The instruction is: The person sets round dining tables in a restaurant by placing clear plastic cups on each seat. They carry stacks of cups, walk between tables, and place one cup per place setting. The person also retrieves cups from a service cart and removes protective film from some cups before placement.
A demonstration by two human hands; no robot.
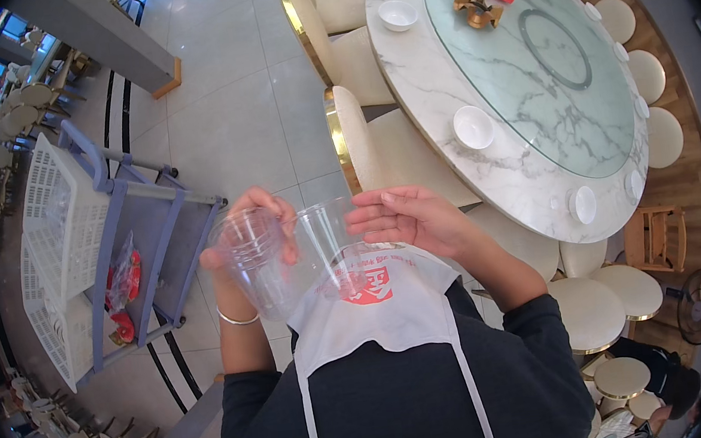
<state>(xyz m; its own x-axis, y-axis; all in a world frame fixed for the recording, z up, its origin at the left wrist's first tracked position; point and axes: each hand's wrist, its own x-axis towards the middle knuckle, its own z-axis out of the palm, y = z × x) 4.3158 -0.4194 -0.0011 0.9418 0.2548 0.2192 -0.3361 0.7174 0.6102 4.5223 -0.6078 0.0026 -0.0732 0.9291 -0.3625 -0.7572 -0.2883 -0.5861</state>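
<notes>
My left hand (266, 219) is wrapped around a stack of nested clear plastic cups (258, 262), tilted with the rims towards the top. Beside the stack, in mid-air, is a single clear plastic cup (325, 238). It stands between my left fingers and my right hand (405, 216). My right fingers are stretched out and close together, with their tips at the cup's right side near the rim. Whether they grip the cup or only touch it is not clear. Behind the cups hangs the white apron (378, 319) with a red print, over a dark shirt.
A round marble table (420, 88) with a glass turntable (546, 112) bears several white bowls (473, 127). Cream chairs (374, 145) line its near side. On the left stands a grey-blue trolley (152, 241) with white plastic baskets (59, 220). A person (660, 372) is at lower right.
</notes>
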